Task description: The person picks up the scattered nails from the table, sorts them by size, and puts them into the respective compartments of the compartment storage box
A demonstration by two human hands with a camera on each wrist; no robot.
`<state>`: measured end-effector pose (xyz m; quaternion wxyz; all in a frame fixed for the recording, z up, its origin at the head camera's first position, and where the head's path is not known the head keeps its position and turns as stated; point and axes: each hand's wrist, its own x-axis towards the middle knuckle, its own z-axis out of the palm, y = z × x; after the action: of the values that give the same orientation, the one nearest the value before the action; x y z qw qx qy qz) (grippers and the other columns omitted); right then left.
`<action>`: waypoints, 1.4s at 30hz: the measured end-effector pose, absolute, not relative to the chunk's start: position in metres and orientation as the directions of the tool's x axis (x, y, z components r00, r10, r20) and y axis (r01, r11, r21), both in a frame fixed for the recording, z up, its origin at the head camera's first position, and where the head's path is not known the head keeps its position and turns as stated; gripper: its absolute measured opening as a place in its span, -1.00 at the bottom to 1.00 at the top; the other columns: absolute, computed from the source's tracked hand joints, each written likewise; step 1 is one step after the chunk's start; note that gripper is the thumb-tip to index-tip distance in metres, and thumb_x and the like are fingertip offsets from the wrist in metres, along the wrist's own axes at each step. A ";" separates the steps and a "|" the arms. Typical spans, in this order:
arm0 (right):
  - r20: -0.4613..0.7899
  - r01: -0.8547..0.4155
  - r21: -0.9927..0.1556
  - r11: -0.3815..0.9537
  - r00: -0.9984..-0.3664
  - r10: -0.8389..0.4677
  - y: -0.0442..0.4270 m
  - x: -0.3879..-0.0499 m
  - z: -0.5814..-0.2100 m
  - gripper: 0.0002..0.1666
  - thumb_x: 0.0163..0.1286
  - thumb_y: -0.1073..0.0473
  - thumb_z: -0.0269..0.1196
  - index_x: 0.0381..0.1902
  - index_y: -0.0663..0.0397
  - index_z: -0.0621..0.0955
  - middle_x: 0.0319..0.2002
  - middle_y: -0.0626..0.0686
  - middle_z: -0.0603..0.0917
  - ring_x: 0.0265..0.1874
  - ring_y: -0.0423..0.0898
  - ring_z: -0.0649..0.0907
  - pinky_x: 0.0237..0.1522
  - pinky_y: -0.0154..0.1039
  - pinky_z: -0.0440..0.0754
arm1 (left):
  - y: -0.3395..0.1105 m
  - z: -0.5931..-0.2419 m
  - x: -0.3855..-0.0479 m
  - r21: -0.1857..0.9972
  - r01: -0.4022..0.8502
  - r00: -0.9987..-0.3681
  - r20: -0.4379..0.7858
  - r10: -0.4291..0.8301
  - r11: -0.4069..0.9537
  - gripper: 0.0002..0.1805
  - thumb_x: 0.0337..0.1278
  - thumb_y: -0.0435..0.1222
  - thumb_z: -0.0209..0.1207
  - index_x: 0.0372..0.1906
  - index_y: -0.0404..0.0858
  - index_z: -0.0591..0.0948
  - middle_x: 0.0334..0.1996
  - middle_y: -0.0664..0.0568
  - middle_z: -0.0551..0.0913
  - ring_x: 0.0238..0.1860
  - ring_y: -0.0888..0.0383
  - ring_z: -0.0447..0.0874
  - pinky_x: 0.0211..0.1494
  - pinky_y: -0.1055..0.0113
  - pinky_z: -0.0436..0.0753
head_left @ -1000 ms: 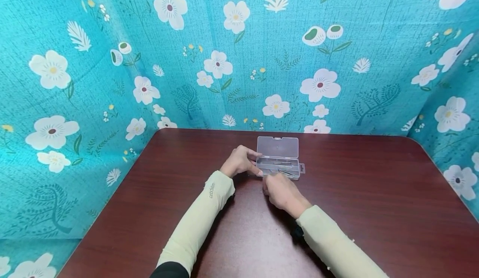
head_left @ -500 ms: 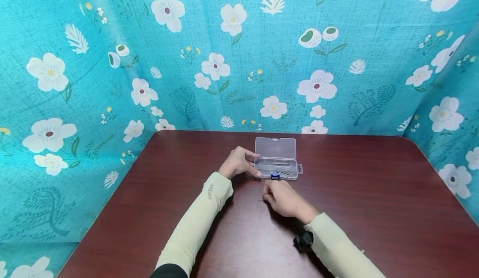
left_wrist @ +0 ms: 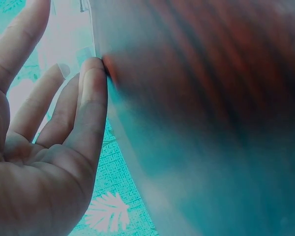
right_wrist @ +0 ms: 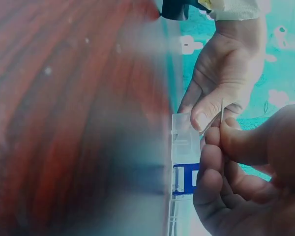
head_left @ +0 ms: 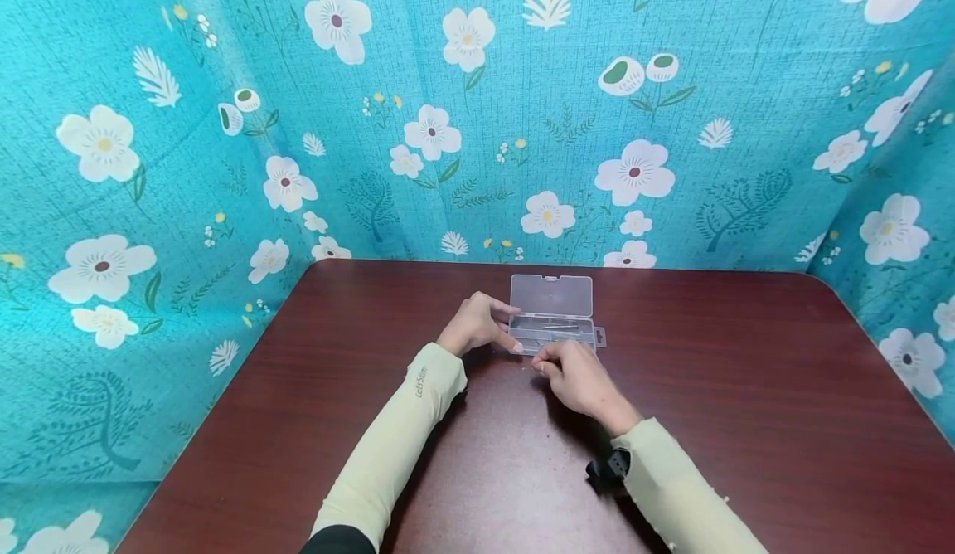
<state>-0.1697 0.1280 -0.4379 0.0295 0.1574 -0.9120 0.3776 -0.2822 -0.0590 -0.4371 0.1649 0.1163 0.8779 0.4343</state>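
Note:
A clear plastic box (head_left: 552,295) stands on the table with its lid raised toward the back. Dark thin metal rods (head_left: 561,328) lie in its compartments. My left hand (head_left: 477,322) holds the box's left end, thumb at the front corner and fingers toward the back. My right hand (head_left: 580,376) is at the front edge, covering part of the front compartment. In the right wrist view, thumb and forefinger pinch a thin metal pin (right_wrist: 222,109), whose exact kind is unclear. A blue latch (right_wrist: 188,179) shows on the box's front there.
The dark red-brown table (head_left: 709,371) extends around the box. A hanging tab (head_left: 601,337) juts from the box's right end. Behind the table hangs a turquoise flowered cloth (head_left: 492,123). A black device (head_left: 610,464) sits at my right wrist.
My right hand drew back from the box to the table in front of it, uncovering the blue latch, then rose to the front compartment again. My left hand stays on the box.

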 end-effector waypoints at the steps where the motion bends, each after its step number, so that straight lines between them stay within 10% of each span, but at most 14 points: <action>1: 0.176 -0.308 -0.675 0.670 -0.950 -0.259 0.128 -0.171 -0.437 -0.82 0.42 0.37 0.26 -0.37 0.11 0.75 -0.46 -0.05 0.71 -0.48 -0.21 0.54 -0.33 -0.18 0.53 | -0.059 -0.437 -0.282 0.801 0.060 -0.919 -0.188 0.346 0.595 -0.28 -0.53 -0.36 0.71 0.03 -0.09 0.79 -0.21 0.03 0.79 -0.28 0.27 0.75 -0.22 0.34 0.67; 42: 0.053 -0.219 -0.452 0.865 -0.974 -0.219 0.109 -0.236 -0.421 -0.83 0.20 0.36 0.38 -0.52 0.02 0.80 -0.51 -0.09 0.72 -0.44 -0.08 0.65 -0.33 -0.10 0.63 | -0.059 -0.436 -0.282 0.806 0.043 -0.922 -0.195 0.334 0.590 -0.28 -0.56 -0.35 0.72 0.02 -0.08 0.79 -0.28 0.03 0.80 -0.28 0.27 0.76 -0.23 0.36 0.68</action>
<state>-0.2355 0.1093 -0.4213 -0.0001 0.1132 -0.9656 0.2341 -0.2818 -0.0586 -0.4361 0.1655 0.1076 0.8762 0.4396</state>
